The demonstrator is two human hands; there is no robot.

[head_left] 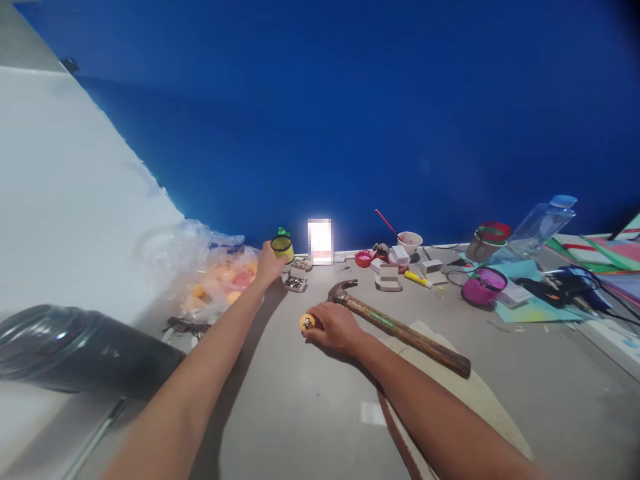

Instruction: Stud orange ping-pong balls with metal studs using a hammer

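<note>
At the back of the table my left hand [271,265] is closed around the side of a small yellow pot [283,248] with a dark rim. Just to its right is an open small box [295,283] of shiny metal bits. Nearer to me, my right hand [336,327] grips a small orange ball [307,324] with shiny metal pieces on the side facing me. A claw hammer [400,328] with a worn wooden handle lies just beyond and to the right of that hand, its head close to the knuckles.
A clear plastic bag [220,270] of orange and pink balls sits at left, behind a dark bottle [90,350]. A curved pale board [480,400] lies under my right forearm. Rightward are a white cup [410,241], magenta pot [484,287] and clear bottle [540,227].
</note>
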